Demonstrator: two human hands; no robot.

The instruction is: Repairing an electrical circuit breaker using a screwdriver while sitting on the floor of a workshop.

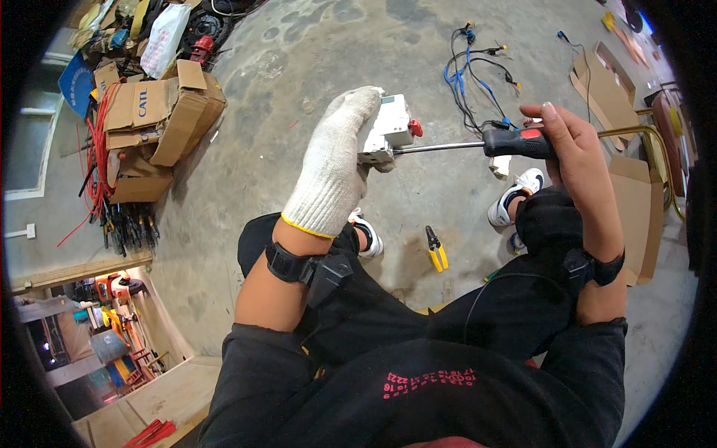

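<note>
- Left hand (340,131): white glove, clamped on white boxy device (393,119), upper centre of frame.
- Right hand (573,145): bare, gripping black-handled screwdriver (515,143), right of centre; tip at device's lower right.
- Yellow-handled pliers (433,243): floor (403,201), just below centre.
- Cables (451,78): floor, upper right.

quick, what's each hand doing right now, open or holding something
Left hand: gloved, closed around a white electrical device.
Right hand: bare, closed on a screwdriver by its handle.

Head-mounted fisheye view, steeply downward
</note>
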